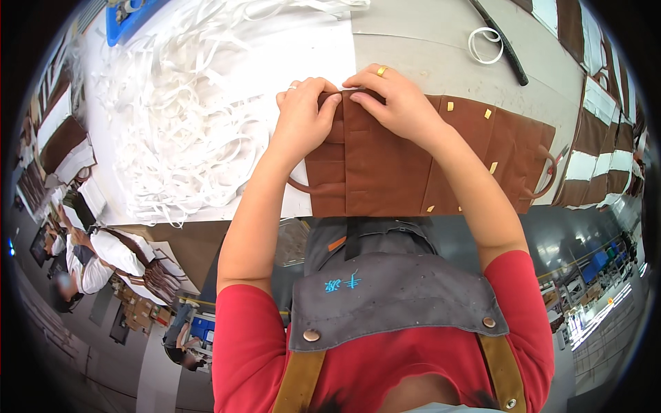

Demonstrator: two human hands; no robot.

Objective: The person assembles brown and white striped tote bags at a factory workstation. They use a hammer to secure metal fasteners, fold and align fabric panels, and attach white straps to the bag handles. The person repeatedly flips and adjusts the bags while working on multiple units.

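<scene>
One brown fabric piece: lies along the near edge of the table, straight in front of the person, its left end over a white sheet and the rest on the bare top; vertical seams and folds run across it.
Handles: a brown loop stands out at each end, the left handle over the white sheet, the right handle curving at the far side.
Yellow tabs: small, dotted over the right half of the brown fabric.
Left hand: at the far edge of the fabric, left of a seam, thumb and forefinger pinching that edge; a ring on one finger.
Right hand: just beside the left, thumb on the near face and fingers over the far edge, pinching it; a gold-coloured ring shows.
White straps: a large tangled heap left of the hands, spread over the white sheet.
Table: grey-beige, bearing a black rod and, next to it, a white ring-shaped band.
Blue object: at the upper left, cut off by the view; its kind is unclear.
Brown-and-white stack: at the right, beyond the fabric.
Apron: grey, worn over a red shirt.
Co-worker: at the far left, in white, beside more brown-and-white goods.
</scene>
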